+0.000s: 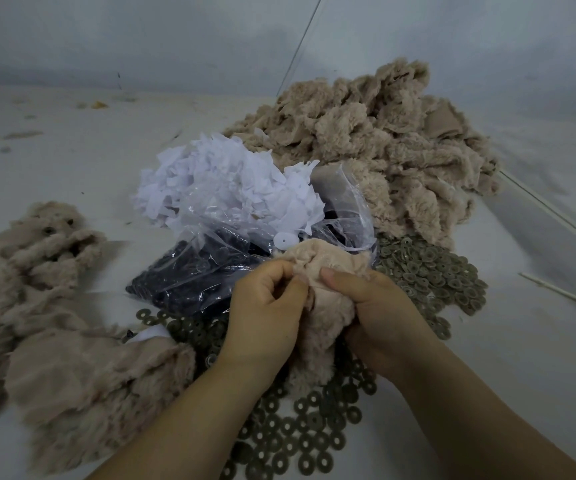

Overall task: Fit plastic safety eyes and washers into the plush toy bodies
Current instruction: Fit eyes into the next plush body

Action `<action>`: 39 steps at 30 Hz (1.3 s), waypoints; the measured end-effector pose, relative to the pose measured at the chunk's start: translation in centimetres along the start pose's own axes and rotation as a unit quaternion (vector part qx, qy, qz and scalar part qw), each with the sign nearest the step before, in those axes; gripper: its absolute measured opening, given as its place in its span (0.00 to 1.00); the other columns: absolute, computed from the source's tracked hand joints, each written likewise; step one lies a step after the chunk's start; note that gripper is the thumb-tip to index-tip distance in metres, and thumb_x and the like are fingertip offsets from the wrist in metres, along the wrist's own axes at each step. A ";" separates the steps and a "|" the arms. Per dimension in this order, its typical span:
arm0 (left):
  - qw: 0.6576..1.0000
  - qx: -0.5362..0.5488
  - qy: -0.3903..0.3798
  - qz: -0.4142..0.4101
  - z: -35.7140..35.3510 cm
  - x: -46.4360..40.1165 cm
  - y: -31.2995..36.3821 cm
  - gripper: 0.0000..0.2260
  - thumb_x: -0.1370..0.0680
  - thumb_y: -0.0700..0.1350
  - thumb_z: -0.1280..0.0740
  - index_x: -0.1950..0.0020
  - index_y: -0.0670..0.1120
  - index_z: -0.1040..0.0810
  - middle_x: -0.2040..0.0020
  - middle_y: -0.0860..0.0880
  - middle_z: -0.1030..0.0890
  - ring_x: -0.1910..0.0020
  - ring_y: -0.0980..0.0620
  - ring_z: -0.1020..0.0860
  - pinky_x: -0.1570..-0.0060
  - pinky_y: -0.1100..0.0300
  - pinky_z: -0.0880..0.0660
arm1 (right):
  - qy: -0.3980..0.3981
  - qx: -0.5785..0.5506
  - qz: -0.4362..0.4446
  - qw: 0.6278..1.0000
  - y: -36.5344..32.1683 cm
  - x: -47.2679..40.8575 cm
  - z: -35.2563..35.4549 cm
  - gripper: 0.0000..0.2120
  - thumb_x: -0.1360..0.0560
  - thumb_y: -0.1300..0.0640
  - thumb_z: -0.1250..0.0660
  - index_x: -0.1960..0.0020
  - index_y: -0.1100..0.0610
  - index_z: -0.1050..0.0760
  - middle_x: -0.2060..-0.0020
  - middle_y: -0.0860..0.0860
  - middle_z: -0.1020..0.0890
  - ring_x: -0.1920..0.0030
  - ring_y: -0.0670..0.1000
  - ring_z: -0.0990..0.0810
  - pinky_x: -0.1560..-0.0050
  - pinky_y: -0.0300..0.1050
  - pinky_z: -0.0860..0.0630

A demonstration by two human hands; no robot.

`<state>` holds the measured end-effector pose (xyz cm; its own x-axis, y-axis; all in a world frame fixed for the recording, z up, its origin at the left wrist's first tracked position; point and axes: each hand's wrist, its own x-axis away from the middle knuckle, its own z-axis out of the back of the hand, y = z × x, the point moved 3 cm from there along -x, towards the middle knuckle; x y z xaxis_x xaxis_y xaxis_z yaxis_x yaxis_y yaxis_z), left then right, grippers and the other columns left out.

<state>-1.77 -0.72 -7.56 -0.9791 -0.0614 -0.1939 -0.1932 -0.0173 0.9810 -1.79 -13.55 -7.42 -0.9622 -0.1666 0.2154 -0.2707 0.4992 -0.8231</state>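
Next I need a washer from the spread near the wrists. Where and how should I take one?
Choose a loose washer at the spread's near right edge, lying flat and apart from its neighbours. Come from above with the right hand and pinch across its rim, or hook a fingertip in its hole. Both hands, left hand included, now grip the plush body.

No legible text, label, brand or number anywhere.

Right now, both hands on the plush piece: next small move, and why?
Probably take a washer from the loose pile beside the wrists. Both the left hand and right hand pinch the plush body, turned lining-side out; neither holds a washer, and no eye post shows.
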 end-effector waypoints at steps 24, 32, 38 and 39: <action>0.998 -0.026 0.014 -0.047 0.2 -0.1 0.4 0.08 0.24 0.39 0.28 0.63 0.42 0.20 0.67 0.46 0.21 0.68 0.51 0.25 0.64 0.52 0.22 | -0.005 0.044 0.059 0.997 -0.2 0.0 0.2 0.15 0.23 0.56 0.35 0.41 0.62 0.19 0.45 0.62 0.16 0.43 0.61 0.16 0.44 0.53 0.18; 1.000 0.006 0.020 -0.020 0.3 -0.1 0.3 0.11 0.21 0.39 0.32 0.64 0.40 0.22 0.70 0.44 0.25 0.69 0.53 0.29 0.68 0.54 0.27 | -0.029 0.019 0.040 0.999 -0.2 0.2 -0.4 0.19 0.27 0.53 0.32 0.41 0.64 0.19 0.44 0.62 0.16 0.42 0.59 0.16 0.46 0.49 0.18; 1.000 0.005 0.012 -0.001 0.1 -0.1 0.0 0.13 0.20 0.39 0.34 0.65 0.43 0.25 0.70 0.48 0.26 0.69 0.53 0.30 0.68 0.55 0.29 | -0.037 -0.015 -0.033 0.999 0.1 0.1 -0.5 0.19 0.27 0.57 0.31 0.38 0.63 0.20 0.43 0.62 0.17 0.43 0.59 0.17 0.46 0.51 0.18; 1.000 -0.005 0.008 -0.007 0.1 -0.1 0.0 0.13 0.20 0.38 0.34 0.66 0.44 0.26 0.71 0.51 0.27 0.70 0.55 0.31 0.69 0.59 0.30 | -0.040 -0.028 -0.051 0.998 0.2 0.1 -0.5 0.19 0.27 0.57 0.31 0.38 0.63 0.20 0.43 0.62 0.17 0.43 0.59 0.16 0.47 0.51 0.17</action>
<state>-1.66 -0.64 -7.57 -0.9750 -0.0779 -0.2081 -0.2064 -0.0289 0.9780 -1.99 -13.03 -7.30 -0.9248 -0.2846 0.2524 -0.3704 0.5230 -0.7676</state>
